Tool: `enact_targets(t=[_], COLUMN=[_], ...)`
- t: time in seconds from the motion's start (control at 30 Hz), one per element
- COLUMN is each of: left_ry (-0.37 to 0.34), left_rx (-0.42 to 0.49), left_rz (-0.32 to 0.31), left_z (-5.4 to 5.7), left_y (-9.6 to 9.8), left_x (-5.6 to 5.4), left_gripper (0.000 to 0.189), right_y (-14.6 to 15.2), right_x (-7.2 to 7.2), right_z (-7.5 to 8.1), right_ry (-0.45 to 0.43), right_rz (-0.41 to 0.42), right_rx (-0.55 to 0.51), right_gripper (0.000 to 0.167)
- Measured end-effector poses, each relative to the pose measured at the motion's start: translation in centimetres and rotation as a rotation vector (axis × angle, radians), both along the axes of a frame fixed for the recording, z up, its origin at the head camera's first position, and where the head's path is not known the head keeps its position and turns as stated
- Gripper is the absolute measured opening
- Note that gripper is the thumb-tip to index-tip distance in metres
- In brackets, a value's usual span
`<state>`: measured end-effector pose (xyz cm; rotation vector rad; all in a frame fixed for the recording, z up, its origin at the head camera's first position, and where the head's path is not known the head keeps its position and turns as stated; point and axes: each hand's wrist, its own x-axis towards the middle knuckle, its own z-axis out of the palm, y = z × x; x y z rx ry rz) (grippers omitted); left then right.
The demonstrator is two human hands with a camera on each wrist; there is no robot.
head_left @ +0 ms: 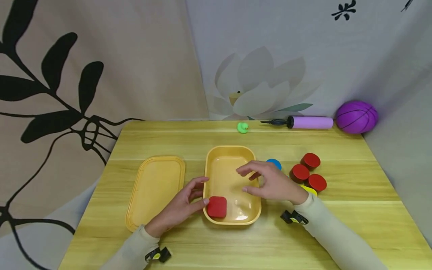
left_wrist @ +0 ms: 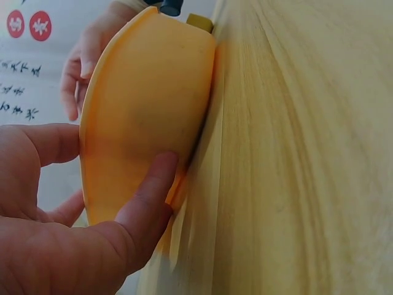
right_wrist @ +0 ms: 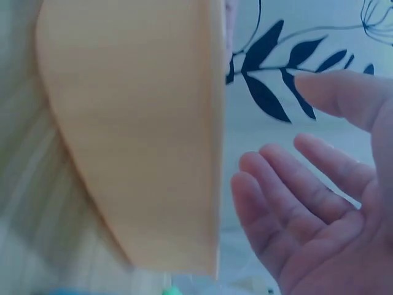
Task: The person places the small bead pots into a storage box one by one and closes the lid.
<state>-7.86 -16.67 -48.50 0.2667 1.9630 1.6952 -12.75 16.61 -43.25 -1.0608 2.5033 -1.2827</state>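
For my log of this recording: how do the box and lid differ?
The box is deep, with raised walls; the lid is flat, with a low rim. A red block sits in the box; the lid shows none on it. The box has the left hand on its side; the lid lies farther left. Both are yellow-orange with rounded corners.

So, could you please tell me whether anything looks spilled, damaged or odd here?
Nothing stands out: the yellow rectangular plastic tray sits upright, the red square block lies in its near left corner, and no spill or damage shows.
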Motion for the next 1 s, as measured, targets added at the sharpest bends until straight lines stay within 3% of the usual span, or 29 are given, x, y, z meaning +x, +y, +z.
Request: enact_targets(t=[0.33, 0.5, 0.77, 1.0], left_ry=[-0.019, 0.009, 0.013, 0.018], left_rx=[-0.001, -0.028, -0.042, -0.038], left_rz=[0.011, 0.003, 0.004, -0.005], left_z=[0.2, 0.2, 0.3, 0.2], left_y=[0.0, 0.0, 0.0, -0.1], left_x=[0.0, 0.0, 0.0, -0.1], left_gripper=[0.070, 0.071, 0.071, 0.070], right_y=[5.4, 7.8, 11.9, 15.0], right_x=[-0.2, -0.1, 0.4, 0.9], right_z=[0.4, 0.5, 0.4, -0.2], right_ry=[0.019, 0.050, 0.082, 0.060], right_rz=[-0.210, -0.300, -0.468, -0.583], right_rx=[-0.064, -0.085, 0.025, 0.039], right_gripper=[0.039, 0.039, 0.042, 0.040])
